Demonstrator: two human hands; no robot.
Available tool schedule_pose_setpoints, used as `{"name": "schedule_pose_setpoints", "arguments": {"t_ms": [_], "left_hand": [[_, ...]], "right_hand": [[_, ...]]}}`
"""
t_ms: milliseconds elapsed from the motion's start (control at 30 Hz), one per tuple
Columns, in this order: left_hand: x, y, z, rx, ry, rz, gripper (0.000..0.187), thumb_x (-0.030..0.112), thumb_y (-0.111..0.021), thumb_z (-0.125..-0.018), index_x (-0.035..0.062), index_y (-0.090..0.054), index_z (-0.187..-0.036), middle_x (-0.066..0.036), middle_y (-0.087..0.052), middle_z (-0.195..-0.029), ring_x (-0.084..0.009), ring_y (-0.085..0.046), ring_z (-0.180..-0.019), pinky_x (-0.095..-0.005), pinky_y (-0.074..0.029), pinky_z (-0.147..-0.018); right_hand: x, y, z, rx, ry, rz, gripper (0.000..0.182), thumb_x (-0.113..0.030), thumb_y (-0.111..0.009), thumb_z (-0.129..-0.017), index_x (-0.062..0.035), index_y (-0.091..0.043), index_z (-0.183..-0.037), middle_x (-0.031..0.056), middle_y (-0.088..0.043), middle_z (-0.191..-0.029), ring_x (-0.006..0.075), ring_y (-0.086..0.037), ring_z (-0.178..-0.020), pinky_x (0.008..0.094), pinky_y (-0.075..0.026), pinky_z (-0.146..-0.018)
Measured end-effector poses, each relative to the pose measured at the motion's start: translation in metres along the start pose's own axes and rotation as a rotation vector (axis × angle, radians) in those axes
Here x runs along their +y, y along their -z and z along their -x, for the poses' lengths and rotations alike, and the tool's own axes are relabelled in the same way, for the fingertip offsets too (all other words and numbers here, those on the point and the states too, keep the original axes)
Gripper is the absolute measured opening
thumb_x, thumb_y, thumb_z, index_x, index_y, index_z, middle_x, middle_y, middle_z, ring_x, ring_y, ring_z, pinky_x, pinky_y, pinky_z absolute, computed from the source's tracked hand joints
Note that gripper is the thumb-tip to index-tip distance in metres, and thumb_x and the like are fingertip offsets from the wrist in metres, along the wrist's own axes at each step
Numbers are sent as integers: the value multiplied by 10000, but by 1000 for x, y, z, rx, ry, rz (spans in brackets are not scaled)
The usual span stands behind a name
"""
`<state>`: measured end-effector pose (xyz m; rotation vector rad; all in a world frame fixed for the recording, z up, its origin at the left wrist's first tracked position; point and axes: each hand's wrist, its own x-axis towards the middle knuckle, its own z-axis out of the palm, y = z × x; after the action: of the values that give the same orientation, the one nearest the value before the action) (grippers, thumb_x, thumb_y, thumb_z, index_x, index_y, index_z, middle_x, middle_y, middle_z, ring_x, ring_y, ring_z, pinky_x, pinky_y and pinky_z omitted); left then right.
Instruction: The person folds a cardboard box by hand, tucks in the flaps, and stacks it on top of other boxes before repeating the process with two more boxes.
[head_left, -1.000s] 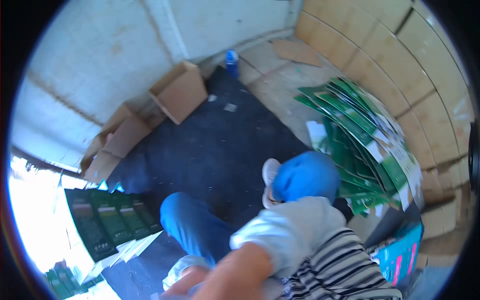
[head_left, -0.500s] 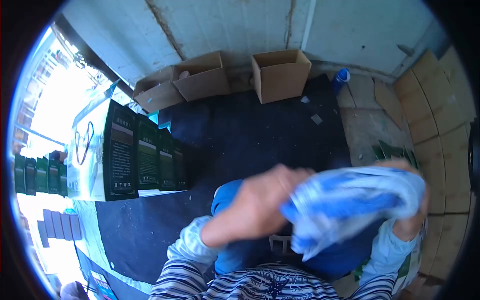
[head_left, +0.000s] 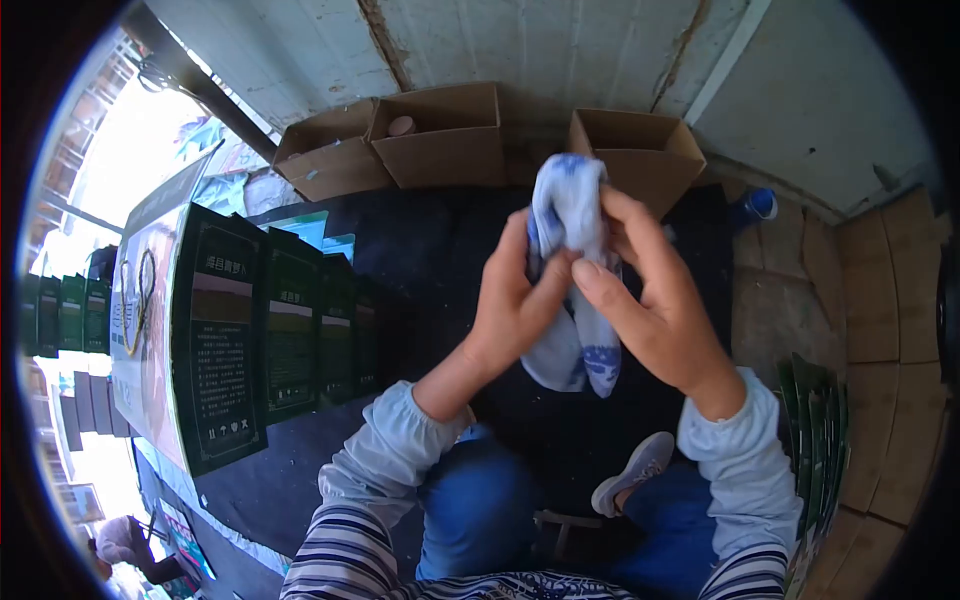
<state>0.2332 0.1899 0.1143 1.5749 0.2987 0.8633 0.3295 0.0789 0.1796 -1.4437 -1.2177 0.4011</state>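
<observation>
A soft white-and-blue patterned cloth (head_left: 568,205) is held up in front of me, bunched at its middle. Its folded top rises above my fingers, and two loose ends dangle below, one with a blue patterned tip. My left hand (head_left: 508,305) pinches it from the left, thumb pressed inward. On the other side my right hand (head_left: 660,315) grips it, with the thumb meeting the left one at the center and the fingers curled around the back.
Green printed cartons (head_left: 215,335) stand in a row at left. Open cardboard boxes (head_left: 440,140) and another box (head_left: 640,165) line the wall. A blue container (head_left: 752,208) sits right of the black mat (head_left: 430,225). Stacked cartons (head_left: 880,300) and green flat pieces (head_left: 812,430) are at right. A person (head_left: 130,545) appears lower left.
The cloth has moved from the lower right to the center and now hangs bunched between both hands. Both hands came closer together and higher, and the view has shifted.
</observation>
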Motion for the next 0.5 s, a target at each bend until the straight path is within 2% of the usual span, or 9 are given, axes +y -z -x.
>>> {"name": "schedule_pose_setpoints", "arguments": {"t_ms": [33,67,100,200,333,400,467,500], "left_hand": [[-14,11,-15,88,-32,-55,294,87,-589,-870,-17,-475,-1121,-98,-603,-931,-130,-567,-852,-287,-471,-762],[-26,24,-32,179,-69,-108,287,99,-590,-869,-19,-478,-1106,-95,-599,-909,-129,-562,-833,-283,-471,-751],[-40,42,-49,272,-19,-145,291,121,-603,-856,-22,-486,-1080,-94,-596,-893,-129,-555,-820,-284,-469,-739],[-87,116,-105,503,60,-252,320,183,-647,-802,-30,-513,-1000,-96,-588,-853,-136,-540,-783,-291,-465,-703],[-144,210,-175,646,-12,-235,310,188,-674,-760,-44,-558,-928,-92,-586,-833,-154,-549,-756,-310,-468,-688],[-153,260,-224,576,159,3,338,201,-702,-742,-51,-585,-935,-92,-605,-820,-182,-589,-791,-308,-481,-702],[-187,317,-260,605,407,-335,554,273,-736,-729,-78,-525,-1104,-164,-598,-1029,-275,-590,-995,-350,-478,-824],[-190,305,-258,771,508,-696,662,307,-736,-732,-64,-448,-1200,-200,-519,-1164,-319,-525,-1103,-387,-442,-898]], "right_hand": [[3,12,0,-10,25,180,419,-105,-565,-883,2,-452,-1271,142,-553,-1187,213,-552,-1067,317,-426,-908],[8,25,4,-26,-47,246,450,-94,-570,-873,-5,-440,-1295,148,-537,-1220,221,-544,-1094,329,-425,-922],[14,38,9,-47,-117,314,484,-84,-576,-863,-11,-427,-1318,155,-520,-1253,228,-535,-1120,341,-425,-936],[26,68,61,-95,-568,178,521,-40,-575,-842,-21,-418,-1338,160,-506,-1269,227,-539,-1122,349,-439,-930],[20,74,131,-237,-925,80,503,-10,-566,-830,-13,-434,-1316,155,-523,-1234,228,-566,-1079,333,-468,-887],[12,79,141,-350,-980,99,485,-23,-555,-851,8,-424,-1317,160,-527,-1236,224,-574,-1071,343,-469,-882],[12,80,137,-346,-979,160,468,-5,-557,-841,20,-443,-1295,168,-540,-1213,230,-588,-1044,342,-476,-870],[13,81,135,-351,-985,190,460,3,-558,-836,26,-453,-1283,172,-546,-1201,233,-595,-1031,341,-480,-864]]}}
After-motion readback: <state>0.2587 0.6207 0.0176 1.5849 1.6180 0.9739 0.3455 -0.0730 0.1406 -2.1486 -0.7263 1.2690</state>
